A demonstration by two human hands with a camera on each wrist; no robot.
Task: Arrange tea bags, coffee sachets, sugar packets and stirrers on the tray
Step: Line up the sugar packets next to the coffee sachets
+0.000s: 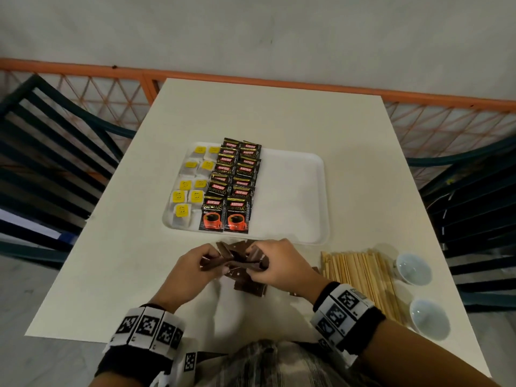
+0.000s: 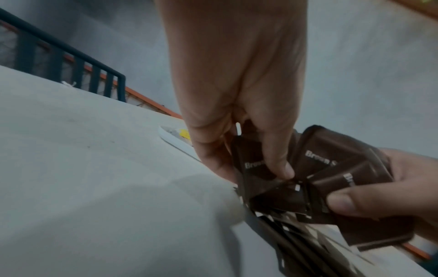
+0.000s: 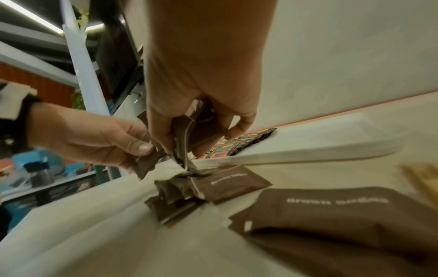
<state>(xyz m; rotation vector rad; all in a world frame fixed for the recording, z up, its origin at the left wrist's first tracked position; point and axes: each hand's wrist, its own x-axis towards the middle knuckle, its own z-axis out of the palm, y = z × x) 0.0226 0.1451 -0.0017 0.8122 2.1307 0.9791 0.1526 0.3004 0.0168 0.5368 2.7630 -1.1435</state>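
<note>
hands (image 1: 192,268) (image 1: 275,265) pinch sugar packets (image 1: 237,261) | tray (image 1: 296,191) right half bare (near edge close)

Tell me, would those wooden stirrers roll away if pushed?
Probably not far: the stirrers look flat and thin, lying side by side on the table. They seem light, so a push would likely scatter them, perhaps towards the two cups.

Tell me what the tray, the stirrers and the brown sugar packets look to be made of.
Tray: matte white, soft rounded rim, probably plastic or foam.
Stirrers: pale tan flat sticks, likely wood.
Brown sugar packets: creased matte brown paper, white print; both hands grip some.
</note>
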